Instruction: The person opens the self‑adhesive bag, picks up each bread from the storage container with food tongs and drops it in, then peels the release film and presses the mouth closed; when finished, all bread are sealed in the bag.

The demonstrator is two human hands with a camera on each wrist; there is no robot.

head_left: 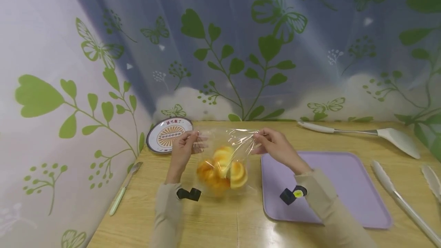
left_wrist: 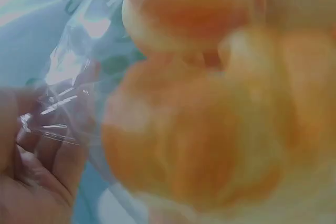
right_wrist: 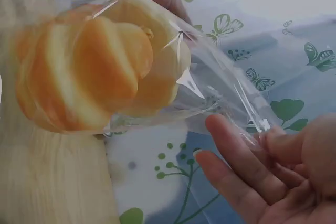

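Note:
A clear plastic bag (head_left: 215,137) hangs between my two hands above the wooden table. Inside it are several golden-brown bread rolls (head_left: 220,169), which fill the left wrist view and look blurred there. My left hand (head_left: 182,150) pinches the bag's upper left edge between thumb and fingers. At the upper right edge, my right hand (head_left: 275,146) pinches the film. The right wrist view shows that hand's thumb and index finger on the film, other fingers extended. A striped croissant-like roll (right_wrist: 100,72) lies nearest that camera, with a paler round piece of bread behind it.
A lilac tray (head_left: 330,179) lies right of the bag, under my right forearm. Behind my left hand is an oval plate (head_left: 162,139). A fork (head_left: 125,188) lies at the left edge. Rightward are a white-handled spatula (head_left: 355,130) and tongs (head_left: 403,198). A patterned curtain (head_left: 220,75) hangs behind.

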